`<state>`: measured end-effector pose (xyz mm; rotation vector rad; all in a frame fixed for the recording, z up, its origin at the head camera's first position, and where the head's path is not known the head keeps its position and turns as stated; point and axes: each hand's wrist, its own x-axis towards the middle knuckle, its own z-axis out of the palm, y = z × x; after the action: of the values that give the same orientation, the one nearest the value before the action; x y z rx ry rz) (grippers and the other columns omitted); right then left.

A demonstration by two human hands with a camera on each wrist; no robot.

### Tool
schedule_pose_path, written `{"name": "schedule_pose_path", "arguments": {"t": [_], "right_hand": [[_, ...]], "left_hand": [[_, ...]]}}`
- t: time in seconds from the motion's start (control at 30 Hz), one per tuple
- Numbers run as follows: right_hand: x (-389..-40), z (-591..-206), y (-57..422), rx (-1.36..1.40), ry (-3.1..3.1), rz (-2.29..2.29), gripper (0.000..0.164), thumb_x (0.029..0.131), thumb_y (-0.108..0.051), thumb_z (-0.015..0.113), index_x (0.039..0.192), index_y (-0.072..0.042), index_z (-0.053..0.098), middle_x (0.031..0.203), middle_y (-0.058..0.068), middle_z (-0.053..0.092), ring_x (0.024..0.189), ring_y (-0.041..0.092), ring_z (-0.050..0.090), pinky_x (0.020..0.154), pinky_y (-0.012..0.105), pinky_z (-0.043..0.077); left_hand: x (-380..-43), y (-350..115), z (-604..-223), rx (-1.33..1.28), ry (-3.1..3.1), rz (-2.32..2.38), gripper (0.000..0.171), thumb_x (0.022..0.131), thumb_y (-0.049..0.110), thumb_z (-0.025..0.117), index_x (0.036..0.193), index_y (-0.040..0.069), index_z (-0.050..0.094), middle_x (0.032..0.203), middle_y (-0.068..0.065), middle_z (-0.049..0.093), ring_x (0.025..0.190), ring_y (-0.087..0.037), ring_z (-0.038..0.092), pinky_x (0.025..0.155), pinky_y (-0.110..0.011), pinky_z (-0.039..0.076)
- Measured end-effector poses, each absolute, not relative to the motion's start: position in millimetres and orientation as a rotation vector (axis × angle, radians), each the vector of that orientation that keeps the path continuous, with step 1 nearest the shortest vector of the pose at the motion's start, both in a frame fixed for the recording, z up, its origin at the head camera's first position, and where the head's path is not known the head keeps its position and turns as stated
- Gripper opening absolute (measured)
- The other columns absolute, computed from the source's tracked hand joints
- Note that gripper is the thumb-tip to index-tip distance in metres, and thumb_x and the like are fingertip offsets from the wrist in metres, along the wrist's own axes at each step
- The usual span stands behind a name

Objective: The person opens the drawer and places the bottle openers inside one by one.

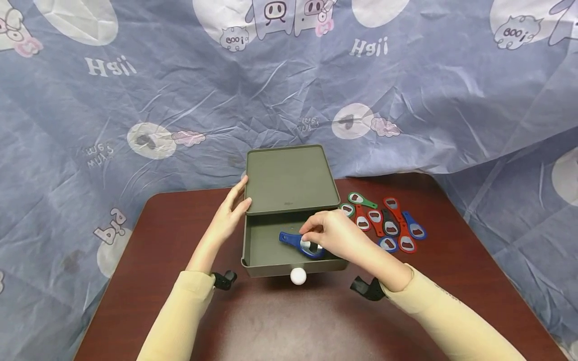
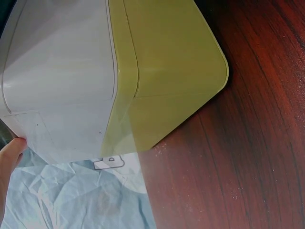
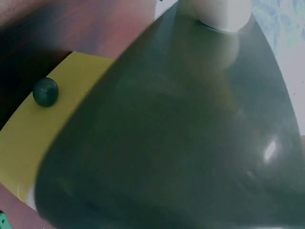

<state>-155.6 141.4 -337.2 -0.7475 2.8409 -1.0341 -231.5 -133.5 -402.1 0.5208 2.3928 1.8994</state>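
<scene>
A dark olive box [image 1: 291, 178] stands mid-table with its drawer [image 1: 266, 245] pulled out toward me, a white knob [image 1: 298, 276] on the front. My left hand [image 1: 226, 213] rests against the box's left side, thumb at the front corner. In the left wrist view, a finger [image 2: 10, 155] touches the box wall [image 2: 62, 67]. Inside the drawer, my right hand [image 1: 336, 233] pinches a blue bottle opener [image 1: 293, 240] by its wide metal end, handle pointing left. The right wrist view is mostly covered by a blurred dark green surface [image 3: 167, 143]; the held opener cannot be made out there.
Right of the box lie several red, green, blue and black bottle openers [image 1: 391, 228], some overlapping. A printed blue cloth [image 1: 271, 100] hangs behind the dark red wooden table [image 1: 171, 235]. Black straps [image 1: 224, 280] sit at both wrists.
</scene>
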Motion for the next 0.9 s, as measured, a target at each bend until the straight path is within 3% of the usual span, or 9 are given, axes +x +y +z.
{"name": "schedule_pose_path", "arguments": {"t": [0.37, 0.53, 0.73, 0.9], "right_hand": [[-158.2, -346.3, 130.0, -0.790, 2.905, -0.668, 0.004, 0.083, -0.008, 0.077, 0.085, -0.011, 0.076, 0.078, -0.003, 0.071, 0.067, 0.006, 0.056, 0.059, 0.021, 0.046], [-156.4, -347.7, 128.8, -0.776, 2.936, -0.587, 0.005, 0.083, -0.009, 0.078, 0.086, -0.011, 0.075, 0.084, -0.001, 0.068, 0.071, 0.010, 0.057, 0.063, 0.024, 0.047], [-158.8, -342.0, 140.8, -0.767, 3.019, -0.902, 0.006, 0.083, -0.013, 0.078, 0.088, -0.010, 0.076, 0.082, -0.002, 0.071, 0.071, 0.007, 0.063, 0.065, 0.023, 0.051], [-162.8, -329.8, 178.2, -0.526, 3.013, -1.321, 0.012, 0.085, -0.022, 0.079, 0.094, -0.014, 0.077, 0.086, -0.002, 0.074, 0.068, 0.007, 0.066, 0.062, 0.022, 0.053]], "left_hand": [[-231.1, -136.8, -404.8, 0.500, 2.397, 1.900, 0.059, 0.105, 0.022, 0.046, 0.158, 0.025, 0.022, 0.163, -0.013, 0.022, 0.150, -0.030, 0.023, 0.113, -0.058, 0.033], [-231.0, -135.9, -405.3, 0.489, 2.391, 1.904, 0.059, 0.104, 0.021, 0.047, 0.158, 0.024, 0.023, 0.163, -0.013, 0.022, 0.150, -0.030, 0.024, 0.111, -0.059, 0.035], [-231.9, -134.9, -403.8, 0.492, 2.404, 1.884, 0.058, 0.105, 0.024, 0.046, 0.158, 0.027, 0.023, 0.164, -0.009, 0.022, 0.150, -0.027, 0.022, 0.112, -0.058, 0.034], [-234.2, -131.7, -403.6, 0.505, 2.379, 1.899, 0.059, 0.105, 0.023, 0.046, 0.158, 0.026, 0.022, 0.164, -0.009, 0.021, 0.151, -0.027, 0.021, 0.113, -0.058, 0.033]]}}
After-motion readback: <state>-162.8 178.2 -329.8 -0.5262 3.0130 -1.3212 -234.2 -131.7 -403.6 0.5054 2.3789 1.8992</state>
